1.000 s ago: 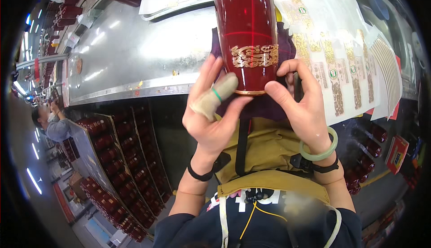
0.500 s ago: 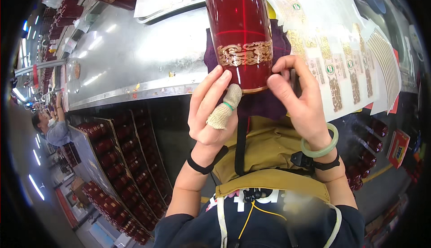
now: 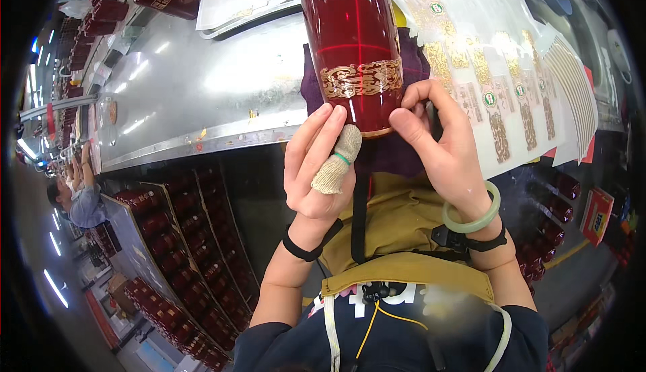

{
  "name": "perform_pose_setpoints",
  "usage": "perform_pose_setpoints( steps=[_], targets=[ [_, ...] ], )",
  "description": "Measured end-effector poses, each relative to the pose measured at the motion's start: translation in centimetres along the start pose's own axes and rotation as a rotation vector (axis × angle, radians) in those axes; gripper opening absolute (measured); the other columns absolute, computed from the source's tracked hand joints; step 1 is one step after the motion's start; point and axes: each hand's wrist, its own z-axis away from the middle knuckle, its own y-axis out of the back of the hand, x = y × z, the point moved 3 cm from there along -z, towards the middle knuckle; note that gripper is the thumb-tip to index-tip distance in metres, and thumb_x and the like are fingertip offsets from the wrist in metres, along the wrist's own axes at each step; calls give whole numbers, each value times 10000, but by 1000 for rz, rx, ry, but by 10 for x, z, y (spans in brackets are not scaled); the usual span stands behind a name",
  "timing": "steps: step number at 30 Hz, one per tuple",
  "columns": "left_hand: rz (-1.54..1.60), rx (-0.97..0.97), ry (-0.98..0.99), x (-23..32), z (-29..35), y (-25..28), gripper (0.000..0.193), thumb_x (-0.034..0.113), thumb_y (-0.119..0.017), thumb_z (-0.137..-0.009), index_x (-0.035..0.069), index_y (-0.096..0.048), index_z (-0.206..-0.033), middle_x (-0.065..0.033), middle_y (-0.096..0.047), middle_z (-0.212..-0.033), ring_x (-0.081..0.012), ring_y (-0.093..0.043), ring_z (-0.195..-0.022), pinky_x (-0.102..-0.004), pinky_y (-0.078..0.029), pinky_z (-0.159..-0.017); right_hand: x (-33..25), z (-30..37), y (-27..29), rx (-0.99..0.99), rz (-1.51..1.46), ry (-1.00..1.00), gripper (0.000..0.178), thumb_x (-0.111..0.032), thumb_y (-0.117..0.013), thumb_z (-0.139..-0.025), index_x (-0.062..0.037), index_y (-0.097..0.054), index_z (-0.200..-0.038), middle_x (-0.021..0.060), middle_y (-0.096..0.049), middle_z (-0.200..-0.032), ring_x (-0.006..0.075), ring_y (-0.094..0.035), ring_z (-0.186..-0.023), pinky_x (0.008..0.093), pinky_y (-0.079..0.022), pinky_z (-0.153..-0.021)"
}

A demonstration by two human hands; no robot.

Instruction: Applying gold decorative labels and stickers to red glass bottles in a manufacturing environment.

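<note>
Workshop, metal bench [image 3: 195, 79], rows of red bottles [image 3: 156, 222]

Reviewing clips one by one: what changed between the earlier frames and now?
The left hand has tucked its thumb, earlier spread by the jar, out of sight. The jar seems turned slightly, its gold band now reaching the left edge. The right hand stayed alongside.

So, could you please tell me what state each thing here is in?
Red jar, base toward the tan apron.
Gold band, on the jar near its base.
Purple cloth, beneath the jar, partly hidden.
White sheet, lying on the right, bearing gold designs.
Left hand, fingers extended to the jar, one covered.
Right hand, thumb and finger bent at the jar's edge.
Green bangle, worn on the right wrist.
</note>
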Motion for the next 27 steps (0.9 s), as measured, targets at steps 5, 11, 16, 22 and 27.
perform_pose_setpoints(
  steps=[5, 11, 16, 22, 27],
  targets=[
    [-16, -6, 4, 1, -1, 1, 278, -130, -771, -810, -108, -734, -1085, -188, -752, -1143, -334, -720, -1073, -397, -606, -933, -2, -2, 1, 16, 60, 3, 297, -207, -807, -903, -17, -593, -984, 20, -568, -795, 84, -461, -705, 261, -410, -654],
    [-9, 6, 27, 1, 0, -1, 300, -125, -773, -817, -98, -728, -1112, -179, -753, -1141, -335, -720, -1074, -394, -606, -934, -3, -1, 2, -2, 84, 23, 276, -222, -780, -935, -8, -612, -980, 20, -565, -765, 97, -480, -717, 280, -414, -662],
    [-42, -20, -6, 4, -1, -2, 290, -109, -775, -823, -98, -716, -1107, -160, -738, -1175, -335, -708, -1083, -399, -596, -928, -1, -2, 2, 2, -9, 42, 269, -255, -713, -999, -5, -616, -976, 7, -544, -752, 83, -454, -710, 277, -393, -648],
    [-71, -28, -59, 7, -6, -2, 257, -80, -789, -824, -57, -733, -1074, -154, -744, -1148, -346, -706, -1073, -386, -607, -885, 2, -2, 6, -33, -52, 1, 307, -303, -627, -1060, -5, -618, -986, -16, -519, -762, 77, -441, -719, 264, -394, -664],
    [55, 28, 48, -3, -1, -2, 335, -105, -781, -836, -115, -693, -1159, -205, -740, -1145, -345, -726, -1038, -387, -610, -892, 2, -1, 10, -37, -163, 32, 299, -301, -604, -1074, -7, -614, -1017, -27, -524, -826, 64, -440, -774, 237, -399, -719]
  ],
)
